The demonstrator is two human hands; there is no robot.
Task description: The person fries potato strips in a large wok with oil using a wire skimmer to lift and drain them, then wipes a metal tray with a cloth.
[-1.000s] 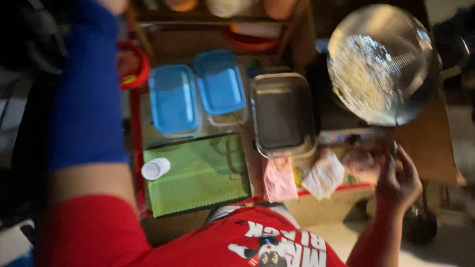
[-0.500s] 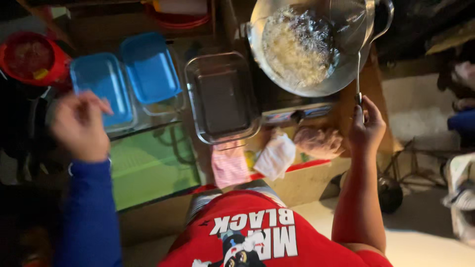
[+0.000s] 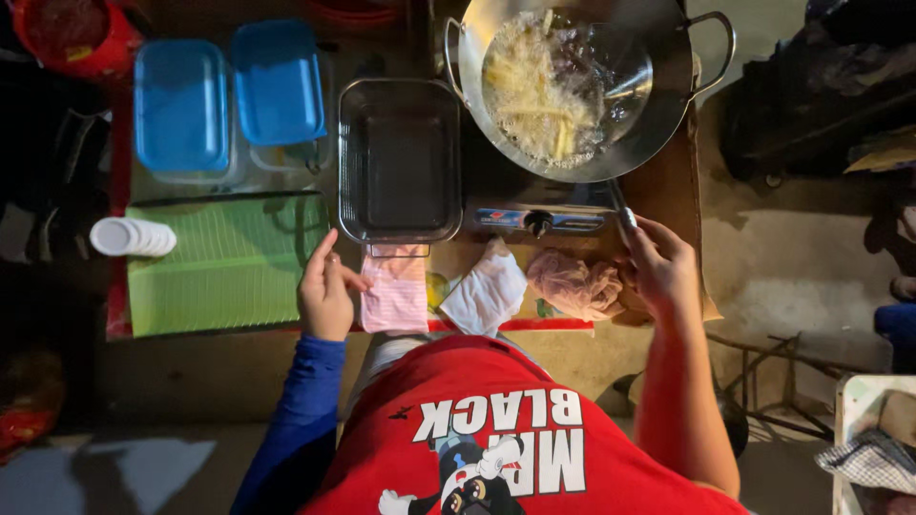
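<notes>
My right hand (image 3: 661,269) grips the ladle's thin metal handle (image 3: 620,205), its bowl in the round steel wok (image 3: 592,86) of bubbling fries, upper centre. My left hand (image 3: 326,291), fingers loose, empty, touches the pink folded cloth (image 3: 396,291); the rectangular steel tray (image 3: 400,160) sits unfilled.

The wok (image 3: 582,86) is cut off by the top edge, and foam hides what is frying inside. The handle in the right hand (image 3: 663,272) is mostly covered by fingers. The red bowl (image 3: 67,33) runs off the corner.
</notes>
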